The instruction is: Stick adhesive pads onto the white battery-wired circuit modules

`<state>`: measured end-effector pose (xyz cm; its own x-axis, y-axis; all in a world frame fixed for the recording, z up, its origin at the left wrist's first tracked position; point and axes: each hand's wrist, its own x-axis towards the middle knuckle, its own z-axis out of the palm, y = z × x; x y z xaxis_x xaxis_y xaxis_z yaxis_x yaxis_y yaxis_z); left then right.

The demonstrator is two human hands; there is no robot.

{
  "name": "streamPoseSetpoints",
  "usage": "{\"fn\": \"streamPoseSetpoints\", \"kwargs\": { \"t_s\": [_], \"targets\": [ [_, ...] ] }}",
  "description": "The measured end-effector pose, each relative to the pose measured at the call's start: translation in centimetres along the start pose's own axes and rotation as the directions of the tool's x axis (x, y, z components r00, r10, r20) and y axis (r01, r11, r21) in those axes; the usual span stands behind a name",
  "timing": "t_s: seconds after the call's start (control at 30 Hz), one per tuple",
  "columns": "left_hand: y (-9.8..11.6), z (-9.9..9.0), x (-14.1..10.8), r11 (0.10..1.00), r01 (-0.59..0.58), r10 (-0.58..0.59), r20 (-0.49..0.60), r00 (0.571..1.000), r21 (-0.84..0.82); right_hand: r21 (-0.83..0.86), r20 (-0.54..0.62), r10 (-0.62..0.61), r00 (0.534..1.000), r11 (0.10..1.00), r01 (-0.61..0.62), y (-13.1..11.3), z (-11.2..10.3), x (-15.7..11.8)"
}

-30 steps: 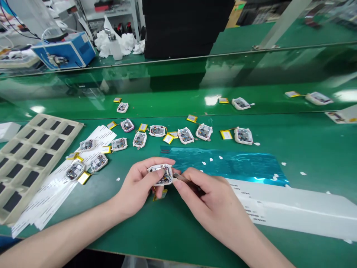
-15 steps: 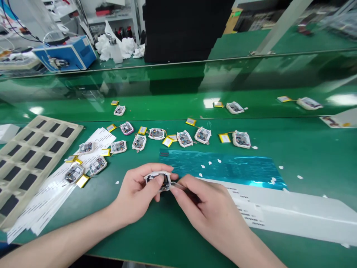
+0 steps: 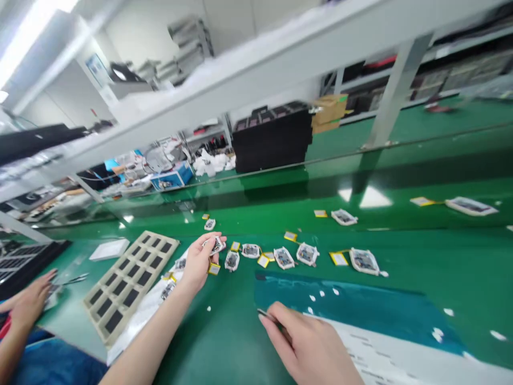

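The two hands have parted and the view has swung up and to the left. The left hand (image 3: 198, 262) now lifts a small white-framed circuit module (image 3: 216, 245) well away from the right hand (image 3: 306, 342), which sits at the edge of a glossy teal plastic film (image 3: 352, 302) on the green bench (image 3: 452, 278). The left hand's fingertips are closed on the module's rim, and a flat yellow pouch battery (image 3: 214, 268) lies just below it (any lead between them is hidden). The right hand is pinched around slim steel tweezers (image 3: 267, 315). Holding the module by its rim looks like the sound way, keeping fingers off the exposed board. Seven more modules lie on the bench (their mirror images in the glass don't count), with roughly six yellow batteries among them, and there is one beige tray with dark pockets (image 3: 162, 236). A co-worker's hand (image 3: 26, 305) is at the lower left.
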<state>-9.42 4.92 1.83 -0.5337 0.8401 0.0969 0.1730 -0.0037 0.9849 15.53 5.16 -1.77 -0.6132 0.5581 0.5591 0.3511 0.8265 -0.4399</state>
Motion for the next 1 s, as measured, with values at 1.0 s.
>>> {"fn": "streamPoseSetpoints", "kwargs": {
  "t_s": [1.0],
  "targets": [
    [0.6,-0.6,9.3,0.406,0.205,-0.011,-0.22,0.976,0.891,-0.253,0.15,0.248,0.957,0.946,-0.206,5.6,-0.4,0.9]
  ]
}}
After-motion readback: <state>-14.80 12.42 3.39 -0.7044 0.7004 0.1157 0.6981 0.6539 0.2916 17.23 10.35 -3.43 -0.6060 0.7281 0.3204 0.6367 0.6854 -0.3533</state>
